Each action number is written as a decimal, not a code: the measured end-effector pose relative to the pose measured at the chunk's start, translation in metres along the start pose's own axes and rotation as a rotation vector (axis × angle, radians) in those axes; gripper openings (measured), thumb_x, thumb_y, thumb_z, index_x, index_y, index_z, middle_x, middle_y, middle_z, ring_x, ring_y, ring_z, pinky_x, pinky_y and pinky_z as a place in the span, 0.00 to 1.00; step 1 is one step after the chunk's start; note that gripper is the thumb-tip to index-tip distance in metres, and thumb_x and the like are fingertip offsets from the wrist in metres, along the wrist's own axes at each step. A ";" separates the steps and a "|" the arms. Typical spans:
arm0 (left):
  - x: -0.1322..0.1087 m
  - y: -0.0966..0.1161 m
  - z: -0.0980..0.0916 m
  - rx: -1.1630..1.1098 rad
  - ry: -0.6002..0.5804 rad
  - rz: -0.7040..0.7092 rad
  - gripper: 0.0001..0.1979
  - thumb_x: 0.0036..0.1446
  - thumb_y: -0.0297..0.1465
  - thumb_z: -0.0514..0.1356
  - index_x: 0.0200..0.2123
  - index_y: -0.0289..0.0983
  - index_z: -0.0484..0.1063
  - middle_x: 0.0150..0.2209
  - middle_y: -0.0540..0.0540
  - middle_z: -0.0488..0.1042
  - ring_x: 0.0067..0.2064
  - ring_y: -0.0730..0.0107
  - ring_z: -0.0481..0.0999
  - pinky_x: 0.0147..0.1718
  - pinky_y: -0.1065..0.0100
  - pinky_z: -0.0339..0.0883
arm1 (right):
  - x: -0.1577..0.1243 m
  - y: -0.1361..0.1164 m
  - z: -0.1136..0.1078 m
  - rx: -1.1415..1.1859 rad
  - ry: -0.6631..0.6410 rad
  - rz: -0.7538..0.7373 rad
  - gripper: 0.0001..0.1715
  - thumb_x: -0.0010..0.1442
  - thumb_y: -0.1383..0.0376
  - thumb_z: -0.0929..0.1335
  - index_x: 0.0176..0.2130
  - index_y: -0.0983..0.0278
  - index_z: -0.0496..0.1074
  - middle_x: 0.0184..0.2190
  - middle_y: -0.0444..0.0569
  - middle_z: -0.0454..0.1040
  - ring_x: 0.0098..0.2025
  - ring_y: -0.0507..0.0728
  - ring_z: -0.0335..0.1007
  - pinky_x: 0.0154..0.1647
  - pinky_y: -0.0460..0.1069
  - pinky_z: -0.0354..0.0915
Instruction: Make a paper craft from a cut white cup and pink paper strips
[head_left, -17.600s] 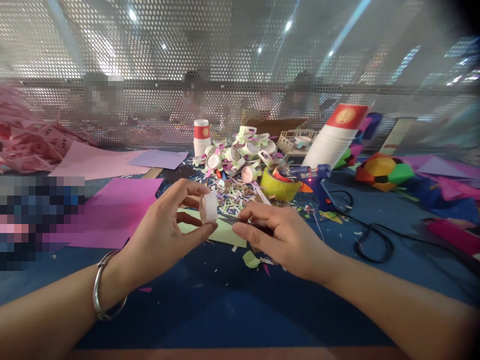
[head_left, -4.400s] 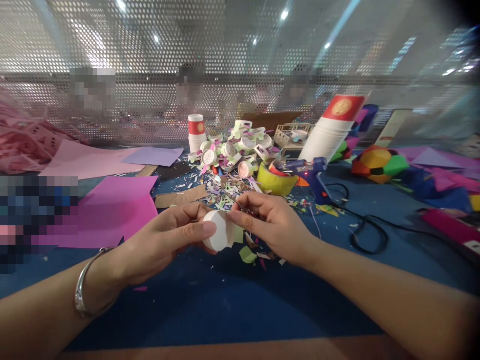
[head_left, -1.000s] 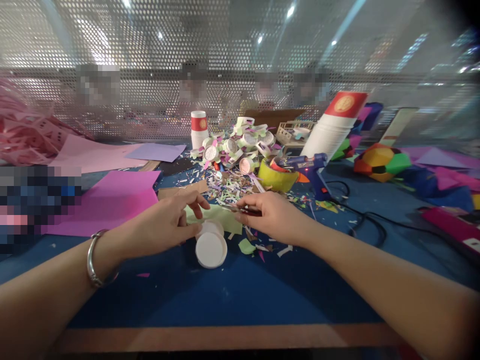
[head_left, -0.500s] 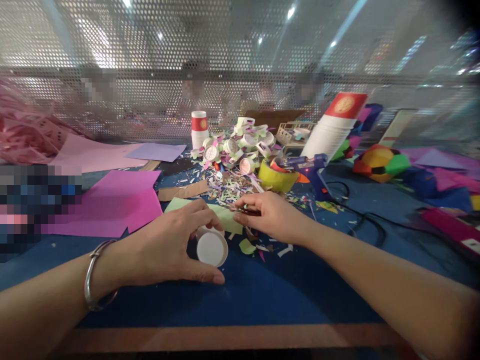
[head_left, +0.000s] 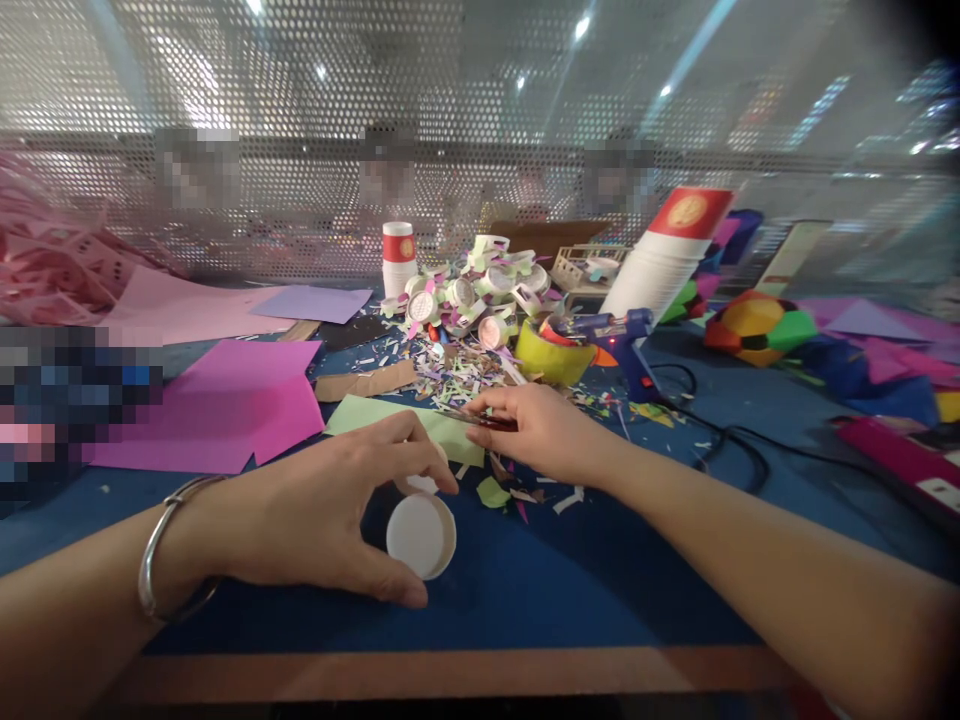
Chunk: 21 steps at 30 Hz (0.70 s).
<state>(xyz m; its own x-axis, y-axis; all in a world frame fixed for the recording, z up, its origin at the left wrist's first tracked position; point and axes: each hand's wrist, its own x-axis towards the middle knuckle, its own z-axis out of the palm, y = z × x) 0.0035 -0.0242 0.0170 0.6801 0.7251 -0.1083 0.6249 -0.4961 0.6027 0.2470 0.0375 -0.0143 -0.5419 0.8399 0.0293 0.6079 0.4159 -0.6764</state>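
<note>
Grey perforated metal screening (head_left: 300, 90) stands behind a blue-topped counter (head_left: 570, 600). Near the counter's front edge, a shallow, round white paper cup base (head_left: 415, 537) lies by the widely spread thumb and fingers of the left hand (head_left: 315, 515), which grips nothing. Just behind sits a second white round piece (head_left: 420, 484), partly hidden. The right hand (head_left: 551, 430) is closed around a slim, dark-handled metal tool (head_left: 491, 423), its tip over a pale green paper sheet (head_left: 367, 413).

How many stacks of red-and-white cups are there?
2: the small stack left of the piled white pieces, the large stack behind the blue glue gun. Others may be hidden.
</note>
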 end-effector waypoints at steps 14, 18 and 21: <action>0.027 -0.065 -0.008 0.200 0.346 -0.123 0.19 0.56 0.46 0.61 0.48 0.45 0.73 0.47 0.44 0.69 0.52 0.50 0.65 0.51 0.49 0.59 | -0.005 -0.004 -0.003 -0.086 0.117 -0.033 0.14 0.61 0.58 0.68 0.42 0.64 0.77 0.29 0.46 0.79 0.29 0.54 0.73 0.28 0.46 0.61; 0.030 -0.060 -0.006 0.248 0.331 -0.162 0.19 0.54 0.47 0.62 0.44 0.43 0.73 0.47 0.44 0.68 0.50 0.48 0.64 0.50 0.48 0.58 | -0.005 -0.005 -0.003 -0.056 0.114 -0.031 0.13 0.61 0.59 0.69 0.42 0.63 0.76 0.30 0.45 0.78 0.30 0.53 0.72 0.29 0.46 0.62; 0.032 -0.060 -0.007 0.246 0.314 -0.180 0.19 0.54 0.48 0.63 0.41 0.42 0.71 0.47 0.44 0.69 0.50 0.49 0.64 0.49 0.49 0.58 | -0.004 -0.006 -0.003 -0.053 0.096 -0.007 0.11 0.61 0.59 0.68 0.42 0.62 0.76 0.29 0.43 0.77 0.29 0.52 0.71 0.28 0.46 0.60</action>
<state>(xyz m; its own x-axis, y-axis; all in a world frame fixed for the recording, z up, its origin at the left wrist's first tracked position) -0.0146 0.0321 -0.0166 0.4261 0.9017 0.0737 0.8217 -0.4198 0.3854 0.2474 0.0324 -0.0080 -0.4898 0.8653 0.1060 0.6354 0.4376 -0.6363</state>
